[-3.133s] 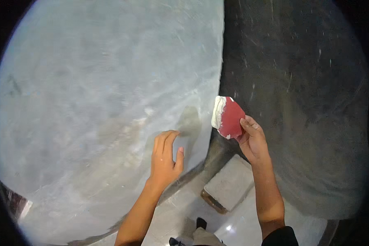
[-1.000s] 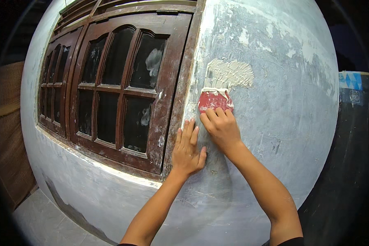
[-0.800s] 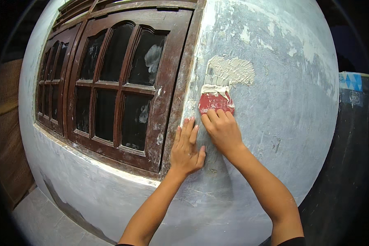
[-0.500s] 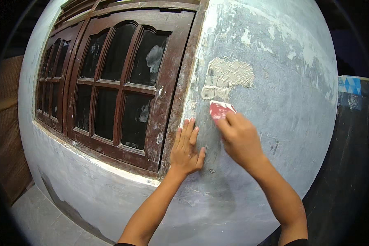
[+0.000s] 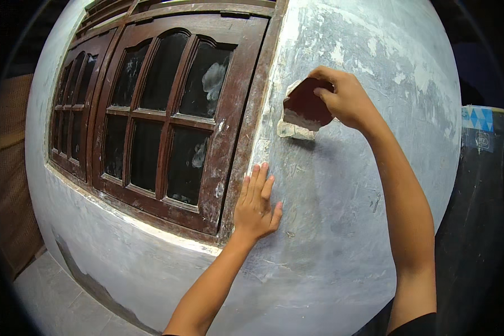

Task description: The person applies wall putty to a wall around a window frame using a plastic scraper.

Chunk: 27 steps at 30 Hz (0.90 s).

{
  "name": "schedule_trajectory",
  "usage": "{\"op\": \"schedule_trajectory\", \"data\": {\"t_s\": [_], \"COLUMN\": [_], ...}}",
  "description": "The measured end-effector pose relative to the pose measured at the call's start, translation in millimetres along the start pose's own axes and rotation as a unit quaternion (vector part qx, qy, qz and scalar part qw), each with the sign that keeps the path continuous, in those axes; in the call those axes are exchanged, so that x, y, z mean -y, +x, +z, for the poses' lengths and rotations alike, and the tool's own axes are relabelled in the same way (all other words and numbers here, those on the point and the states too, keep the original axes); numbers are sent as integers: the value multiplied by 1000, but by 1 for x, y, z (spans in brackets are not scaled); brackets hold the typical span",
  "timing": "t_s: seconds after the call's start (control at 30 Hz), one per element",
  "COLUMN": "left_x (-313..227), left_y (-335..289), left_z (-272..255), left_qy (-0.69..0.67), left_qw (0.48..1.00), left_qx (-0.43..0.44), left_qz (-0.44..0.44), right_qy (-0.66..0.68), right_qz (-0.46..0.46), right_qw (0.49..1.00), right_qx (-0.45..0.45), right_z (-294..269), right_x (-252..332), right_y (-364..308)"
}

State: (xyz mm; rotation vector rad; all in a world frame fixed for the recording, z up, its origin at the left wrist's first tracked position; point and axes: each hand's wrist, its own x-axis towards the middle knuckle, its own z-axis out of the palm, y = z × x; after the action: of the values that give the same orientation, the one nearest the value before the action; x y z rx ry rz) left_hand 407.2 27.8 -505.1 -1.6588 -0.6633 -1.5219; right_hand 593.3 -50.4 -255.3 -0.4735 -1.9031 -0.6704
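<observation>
Your right hand (image 5: 344, 98) pinches the scraper (image 5: 309, 105), your left hand (image 5: 255, 204) rests flat lower-left on the wall (image 5: 341, 185); putty's (image 5: 297, 131) on above your left, partly scraper-hidden, while wall right of your left looks not yet coated.

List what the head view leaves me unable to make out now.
All in the head view:
Putty: mostly hidden by the scraper and right hand.
Scraper's far face: turned toward the wall.
Left palm: hidden by the left hand's back.
Window top: cut off by the upper edge.
</observation>
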Motion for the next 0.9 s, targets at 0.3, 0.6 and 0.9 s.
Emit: {"op": "schedule_trajectory", "data": {"t_s": [0.3, 0.6, 0.9], "left_x": [-1, -1, 2], "left_y": [1, 1, -2], "left_z": [0, -1, -3], "left_qy": [-3, -3, 10], "left_qw": [1000, 1000, 1000], "left_qx": [3, 3, 7], "left_qz": [1, 4, -1], "right_qy": [-36, -48, 34], "right_qz": [5, 9, 28], "right_qw": [999, 999, 999], "right_qx": [-7, 1, 1], "right_z": [14, 11, 12], "right_x": [-21, -28, -38], "right_y": [18, 13, 7]}}
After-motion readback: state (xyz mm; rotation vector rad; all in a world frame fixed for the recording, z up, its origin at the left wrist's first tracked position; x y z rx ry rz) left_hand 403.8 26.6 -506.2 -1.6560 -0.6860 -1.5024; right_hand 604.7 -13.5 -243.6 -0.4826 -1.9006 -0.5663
